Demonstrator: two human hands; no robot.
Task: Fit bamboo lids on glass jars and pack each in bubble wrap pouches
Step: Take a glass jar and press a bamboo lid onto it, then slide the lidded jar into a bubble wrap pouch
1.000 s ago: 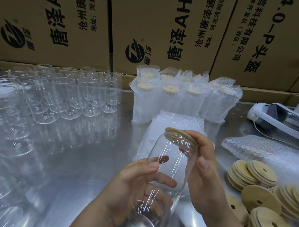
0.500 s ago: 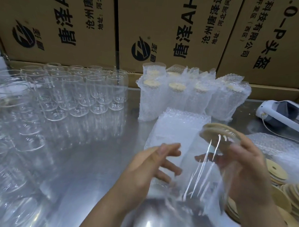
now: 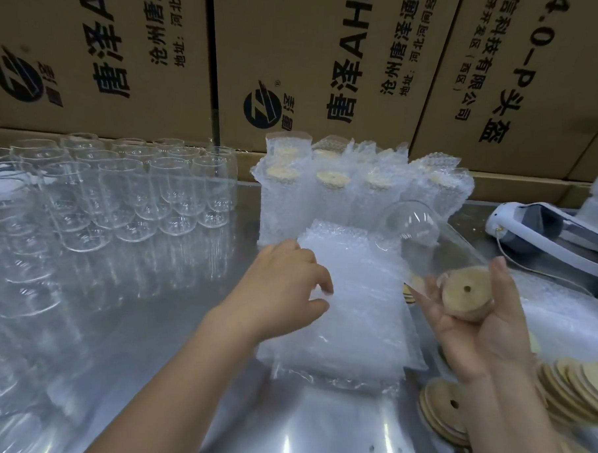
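- Cupping jar (image 3: 427, 238) in right hand (image 3: 485, 330), lid (image 3: 466, 295) at palm, base aimed away.
- Pinching top pouch (image 3: 355, 314) with left hand (image 3: 285, 280), just left of jar.
- Likely next: swinging jar leftward into pouch.

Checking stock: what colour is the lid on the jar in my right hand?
Light tan bamboo lid, clearest in the head view.

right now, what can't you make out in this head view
All head view.
Left hand: whether it pinches a pouch off the pouch stack or only touches it; fingertips blur into the translucent wrap.
Jar in the right hand: glass outline smeared against the wrapped jars behind.
Loose lids: count hidden by the right forearm and cut by the right edge.
White device: cut by the right edge, unidentifiable.
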